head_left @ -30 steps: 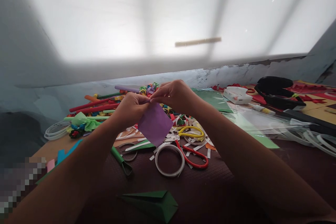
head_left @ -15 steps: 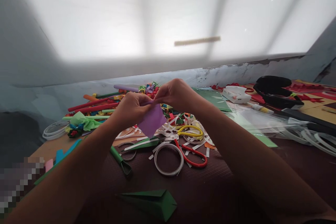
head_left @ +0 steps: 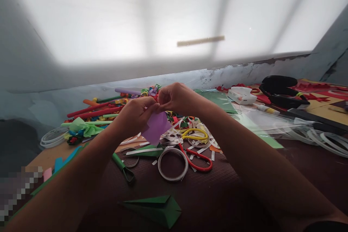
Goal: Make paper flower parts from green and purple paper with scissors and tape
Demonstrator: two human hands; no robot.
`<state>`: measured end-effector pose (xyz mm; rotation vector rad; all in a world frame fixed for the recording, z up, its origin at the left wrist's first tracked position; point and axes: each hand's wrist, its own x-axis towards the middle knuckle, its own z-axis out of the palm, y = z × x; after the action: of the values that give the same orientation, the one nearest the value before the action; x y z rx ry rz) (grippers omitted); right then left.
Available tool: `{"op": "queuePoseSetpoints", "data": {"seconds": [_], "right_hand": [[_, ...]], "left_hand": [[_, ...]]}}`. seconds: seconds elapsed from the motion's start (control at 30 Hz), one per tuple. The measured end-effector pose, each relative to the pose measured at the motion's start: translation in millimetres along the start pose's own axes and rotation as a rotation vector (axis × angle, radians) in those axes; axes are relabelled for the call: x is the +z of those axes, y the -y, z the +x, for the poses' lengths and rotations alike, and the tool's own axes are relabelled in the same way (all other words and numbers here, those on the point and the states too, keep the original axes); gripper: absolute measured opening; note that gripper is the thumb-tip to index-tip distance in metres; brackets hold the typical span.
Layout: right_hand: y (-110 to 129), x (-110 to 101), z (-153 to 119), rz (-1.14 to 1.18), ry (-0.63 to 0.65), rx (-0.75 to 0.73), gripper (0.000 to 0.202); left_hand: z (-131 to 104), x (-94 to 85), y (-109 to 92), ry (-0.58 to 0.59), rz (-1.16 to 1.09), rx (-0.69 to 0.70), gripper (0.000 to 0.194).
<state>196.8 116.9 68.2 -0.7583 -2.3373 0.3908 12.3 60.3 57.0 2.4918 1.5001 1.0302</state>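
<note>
Between my two hands hangs a piece of purple paper (head_left: 155, 129), its lower part loose and slightly curved. My left hand (head_left: 137, 113) pinches its upper edge from the left. My right hand (head_left: 174, 98) is closed at the same edge, thumb and forefinger touching the left fingertips. Below the paper lie scissors with one red and one yellow handle (head_left: 196, 159), beside a roll of white tape (head_left: 173, 164). A folded green paper piece (head_left: 154, 208) rests nearest to me, and a rolled green paper strip (head_left: 123, 168) is left of the tape.
White paper scraps (head_left: 209, 145) surround the scissors. Red paper tubes (head_left: 95, 110) and a light green crumpled paper (head_left: 84, 127) lie at the left back. To the right are a tissue pack (head_left: 241, 95), an open black case (head_left: 284, 92), a glue bottle (head_left: 266, 109) and clear plastic sheets (head_left: 272, 123).
The purple paper has bent and its outline is more rounded. My right fingers have curled more at its top edge. The whole view has shifted slightly.
</note>
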Motion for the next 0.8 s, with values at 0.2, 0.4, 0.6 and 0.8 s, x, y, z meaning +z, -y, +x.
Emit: {"op": "queuePoseSetpoints", "data": {"seconds": [0.2,0.4,0.6,0.8], "right_hand": [[12.3,-9.7,-4.9,-0.145,0.112,-0.083,0.021],[17.5,-12.1,-6.8,-0.244,0.13,-0.101,0.025],[14.5,-18.1,-9.0,-0.146,0.132,-0.016,0.014],[15.1,-18.7,-8.9,-0.083,0.175,-0.001,0.011]], "left_hand": [[-0.3,1.8,0.5,-0.031,0.063,-0.024,0.034],[-0.5,-1.2,-8.4,-0.013,0.084,-0.014,0.032],[-2.0,-4.8,-18.8,0.097,0.089,0.035,0.03],[-1.2,-8.3,-23.5,0.1,0.105,0.014,0.027]]}}
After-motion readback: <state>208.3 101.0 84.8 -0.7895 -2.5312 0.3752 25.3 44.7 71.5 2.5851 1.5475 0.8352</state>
